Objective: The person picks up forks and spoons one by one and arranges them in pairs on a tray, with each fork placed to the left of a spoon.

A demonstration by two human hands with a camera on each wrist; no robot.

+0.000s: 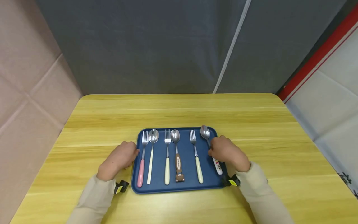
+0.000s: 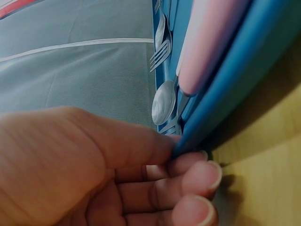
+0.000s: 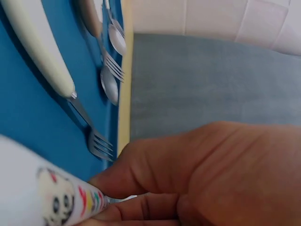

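Note:
A blue tray (image 1: 156, 188) holds a row of forks and spoons. My left hand (image 1: 123, 154) is at its left edge, and in the left wrist view the thumb and fingers pinch the tray's rim (image 2: 207, 113). On the right side, my right hand (image 1: 227, 151) pinches a spoon (image 1: 205, 132) by its white handle (image 3: 28, 183), printed with a cartoon face. That spoon lies tilted, its bowl reaching the tray's far rim; the fingers hide the middle of it. Left of it lies a fork with a cream handle (image 1: 199, 169). Nearest my left hand is a pink-handled fork (image 1: 140, 172).
Mid-tray lie a fork with a cream handle (image 1: 167, 171) and a spoon with a brown bear handle (image 1: 178, 163). A slim cream-handled spoon (image 1: 150, 165) sits beside the pink fork. The wooden table (image 1: 179, 110) meets a grey curtain (image 1: 153, 46) behind.

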